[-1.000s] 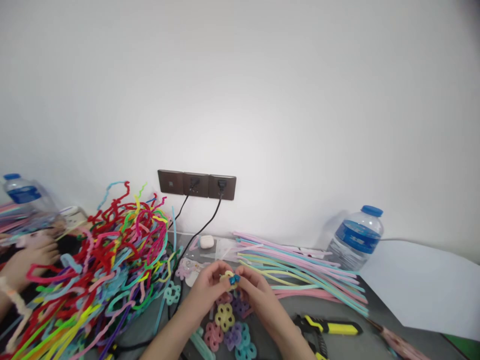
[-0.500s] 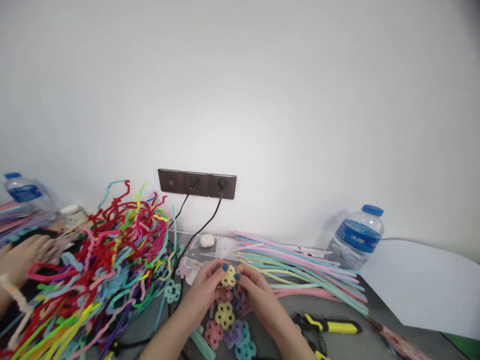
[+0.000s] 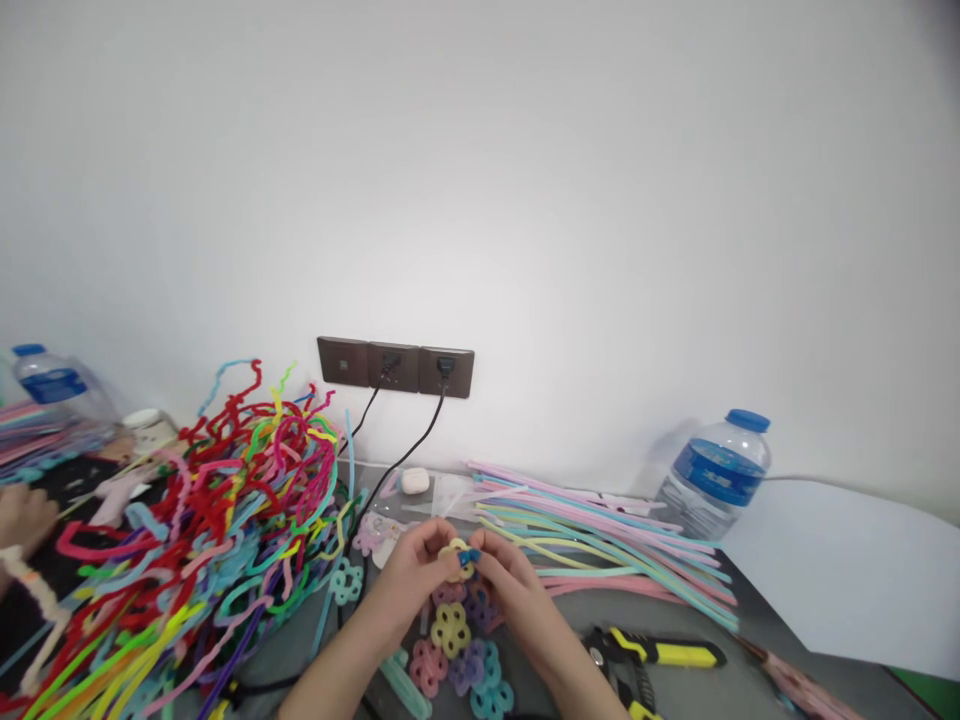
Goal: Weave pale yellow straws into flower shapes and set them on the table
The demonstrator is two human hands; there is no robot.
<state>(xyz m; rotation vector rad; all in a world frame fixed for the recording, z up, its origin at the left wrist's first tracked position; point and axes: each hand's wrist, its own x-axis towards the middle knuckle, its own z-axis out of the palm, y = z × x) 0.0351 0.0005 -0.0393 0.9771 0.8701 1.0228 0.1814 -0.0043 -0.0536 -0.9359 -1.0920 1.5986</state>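
Observation:
Between my two hands is a small pale yellow pipe-cleaner flower [image 3: 454, 549], partly covered by fingers. My left hand [image 3: 415, 575] pinches it from the left, thumb on top. From the right, my right hand [image 3: 504, 571] grips its edge, and the two blue-nailed thumbs meet over the petals. Just below on the table lie finished flowers: a yellow flower [image 3: 451, 629], a pink flower [image 3: 428, 667], a purple flower [image 3: 468, 667] and a turquoise flower [image 3: 491, 690]. A mint flower [image 3: 346, 581] rests left of my left wrist.
A tangled heap of colourful pipe cleaners [image 3: 247, 500] spreads at left, with a co-worker's hand [image 3: 26, 518] beyond. Straight pastel pipe cleaners [image 3: 600, 530] lie at right, near yellow-handled pliers [image 3: 679, 654], a water bottle [image 3: 716, 475] and white paper [image 3: 847, 570]. Black cords [image 3: 409, 447] run from wall sockets [image 3: 395, 367].
My thumbs parted to the flower's sides, then came together over it again. The co-worker's hand at left reached forward, then drew back toward the left edge.

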